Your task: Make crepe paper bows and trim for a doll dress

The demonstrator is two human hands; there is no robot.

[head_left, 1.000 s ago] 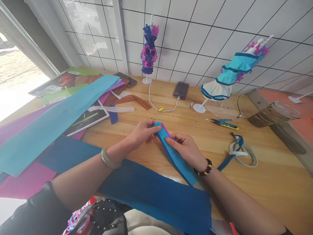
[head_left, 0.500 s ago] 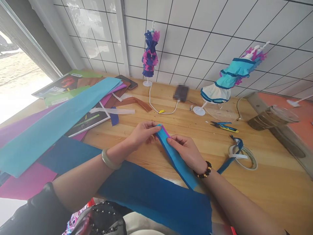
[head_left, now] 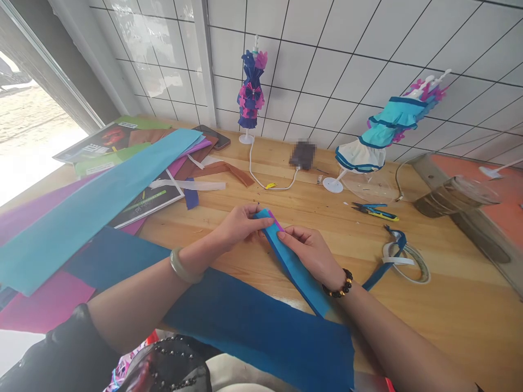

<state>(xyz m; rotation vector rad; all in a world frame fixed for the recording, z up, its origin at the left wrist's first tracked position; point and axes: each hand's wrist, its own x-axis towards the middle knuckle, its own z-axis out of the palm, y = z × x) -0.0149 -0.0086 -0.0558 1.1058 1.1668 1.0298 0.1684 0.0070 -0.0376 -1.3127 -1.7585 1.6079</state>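
A folded blue paper strip [head_left: 295,268] with a dark blue edge and a narrow purple band at its top slants across the table between my hands. My left hand [head_left: 244,222] pinches its upper end, thumb laid over the top face. Lower down, by the purple edge, my right hand [head_left: 311,249] grips the strip between thumb and fingers. The fingers under the paper are partly hidden. A wide dark blue sheet [head_left: 261,321] lies beneath my left forearm and runs toward the table's front edge.
Light blue sheets [head_left: 102,198] lie over a magazine at left. Two dolls in paper dresses, one navy [head_left: 250,92], one turquoise [head_left: 392,122], stand by the wall. Snips [head_left: 376,211], a tape roll [head_left: 420,267] and a drink cup [head_left: 445,198] are at right.
My left thumb has slid slightly right and down along the strip's upper end, toward the purple edge. My right hand has barely moved.
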